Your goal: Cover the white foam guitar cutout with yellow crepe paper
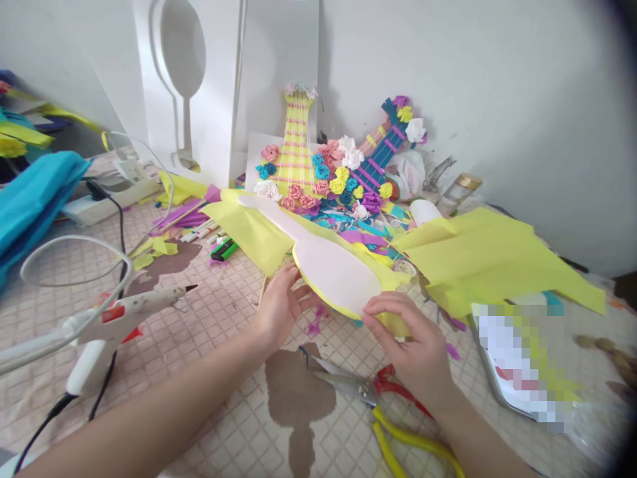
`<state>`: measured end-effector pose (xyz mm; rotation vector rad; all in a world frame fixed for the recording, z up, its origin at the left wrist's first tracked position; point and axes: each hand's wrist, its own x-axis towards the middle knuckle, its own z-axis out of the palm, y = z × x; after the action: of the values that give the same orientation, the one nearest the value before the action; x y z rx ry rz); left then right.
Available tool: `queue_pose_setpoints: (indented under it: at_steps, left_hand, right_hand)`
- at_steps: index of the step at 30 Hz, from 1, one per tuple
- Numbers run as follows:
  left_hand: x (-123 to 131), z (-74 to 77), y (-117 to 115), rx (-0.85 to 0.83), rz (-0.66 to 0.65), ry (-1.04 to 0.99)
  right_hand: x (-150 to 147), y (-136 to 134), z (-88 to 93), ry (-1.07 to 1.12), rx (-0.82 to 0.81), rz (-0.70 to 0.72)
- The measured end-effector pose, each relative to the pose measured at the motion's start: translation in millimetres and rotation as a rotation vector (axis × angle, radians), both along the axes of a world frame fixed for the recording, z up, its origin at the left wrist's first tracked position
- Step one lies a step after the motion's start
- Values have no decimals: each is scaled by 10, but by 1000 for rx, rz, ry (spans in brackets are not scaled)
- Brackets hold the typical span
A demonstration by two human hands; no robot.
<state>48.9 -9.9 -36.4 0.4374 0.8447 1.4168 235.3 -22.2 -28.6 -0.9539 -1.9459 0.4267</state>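
Both hands hold a guitar-shaped white cutout (323, 262) edged in yellow paper, tilted over the table. My left hand (279, 302) grips its lower left edge, fingers curled under it. My right hand (411, 338) pinches the yellow rim at its lower right end. Yellow tissue paper (249, 229) lies beneath the cutout. Two finished paper guitars with paper roses, one yellow (297, 149) and one blue (383, 153), lean on the wall behind.
A white glue gun (127, 312) with its cable rests at the left. Scissors (348, 382) and yellow-handled pliers (408, 441) lie near my right wrist. A large yellow sheet (492, 259) and a pixelated screen (527, 362) sit right. Blue paper (34, 199) lies far left.
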Motion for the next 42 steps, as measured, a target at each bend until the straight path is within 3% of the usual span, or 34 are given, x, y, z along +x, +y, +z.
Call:
queue_pose_setpoints:
  at_steps: [11, 31, 37, 42]
  left_hand:
    - [-3, 17, -7, 3, 11, 23]
    - [-17, -15, 16, 18, 26, 105]
    - [-42, -45, -12, 112, 256, 385]
    - [-39, -41, -134, 339, 177, 1030]
  right_hand:
    - [-11, -10, 25, 126, -225, -20]
    - [14, -12, 21, 196, -259, -48]
    - [28, -25, 35, 214, -375, -75]
    - [-32, -11, 63, 186, -430, -43]
